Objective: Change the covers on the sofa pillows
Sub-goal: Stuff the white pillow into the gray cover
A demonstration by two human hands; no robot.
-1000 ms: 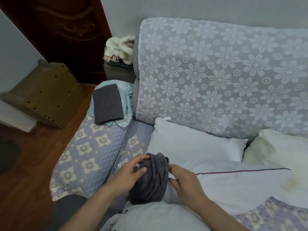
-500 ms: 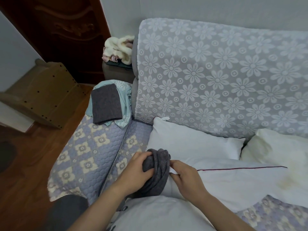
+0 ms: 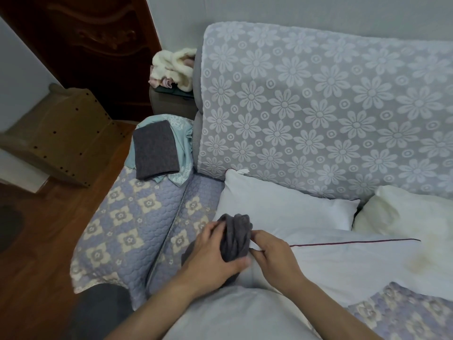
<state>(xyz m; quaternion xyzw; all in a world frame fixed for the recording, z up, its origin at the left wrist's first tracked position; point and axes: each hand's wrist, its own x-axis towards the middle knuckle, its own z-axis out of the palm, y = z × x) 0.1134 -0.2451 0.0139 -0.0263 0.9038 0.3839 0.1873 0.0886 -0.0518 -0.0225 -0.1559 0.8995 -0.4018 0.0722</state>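
Her left hand (image 3: 215, 251) grips the bunched grey pillow cover (image 3: 235, 238) while her right hand (image 3: 274, 255) pinches the white pillow's (image 3: 343, 263) corner, likely to feed it in

Dark grey cover (image 3: 235, 238); white pillow (image 3: 284, 207); lilac floral backrest (image 3: 318, 106).

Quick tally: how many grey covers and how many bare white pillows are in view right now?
Grey covers: 2, one bunched in both hands, one folded on the sofa's far end.
Bare white pillows: 3, one under the hands, one behind it, one at right.
Total: 5
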